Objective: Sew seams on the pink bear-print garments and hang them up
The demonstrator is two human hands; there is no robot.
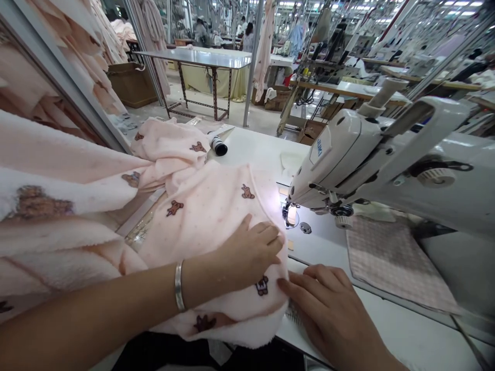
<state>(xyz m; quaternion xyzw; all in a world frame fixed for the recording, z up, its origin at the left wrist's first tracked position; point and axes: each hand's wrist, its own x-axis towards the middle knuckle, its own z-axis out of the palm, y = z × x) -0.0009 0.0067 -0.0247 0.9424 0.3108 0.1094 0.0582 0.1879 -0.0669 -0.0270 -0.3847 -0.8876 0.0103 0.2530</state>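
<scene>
Pale pink fleece fabric [216, 206] with brown bear motifs is spread over the sewing table and bunches up to the left. My left hand [247, 252] lies palm down on it, fingers spread near its right edge. Just below, my right hand [332, 309] holds the fabric's edge at the fingertips; its thumb is mostly hidden. The hemmed edge runs up beside the lit needle area [291, 214] of a white sewing machine [348, 154]. Both hands are on the near side of the needle.
A dark-ended roll [219, 147] lies behind the fabric. Pink checked cloth [394, 257] rests under the machine arm at right. A metal post [253, 62] and a steel-topped table [201, 55] stand beyond. Pink fabric hangs at left near a cardboard box [131, 85]. People are far back.
</scene>
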